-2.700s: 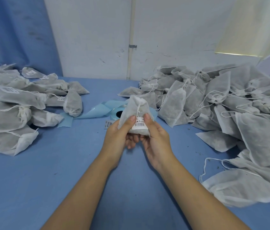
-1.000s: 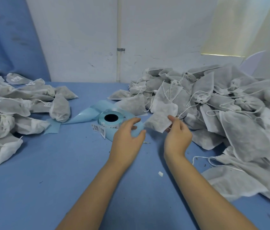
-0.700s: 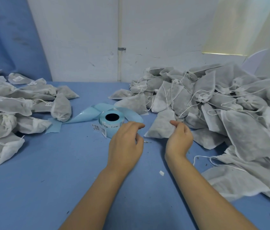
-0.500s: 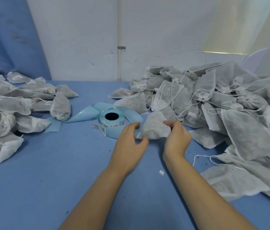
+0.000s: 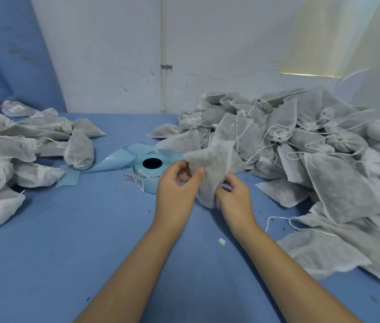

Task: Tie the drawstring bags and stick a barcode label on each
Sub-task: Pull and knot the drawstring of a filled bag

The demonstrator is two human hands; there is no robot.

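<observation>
Item: drawstring bag (image 5: 212,166), centre of frame. Half a second ago it was lying low at the edge of the untied heap (image 5: 312,148); now it is being lifted clear of the blue table (image 5: 67,241)

Holding: left hand (image 5: 176,185) is pinching the upper left edge between thumb and fingers; right hand (image 5: 236,198) is gripping the lower end, fingertips partly hidden by the cloth. The hands are working close together, one bag between them

Condition: mouth appearing uncinched, cord not made out

Nearby: label roll (image 5: 149,170) sitting just left of the hands, untouched, a strip of barcode labels hanging off it; tied heap (image 5: 9,145) lying at far left

Reading: the labelled bag held earlier is gone from the hands, so a new tie-then-label cycle is probably just beginning
</observation>
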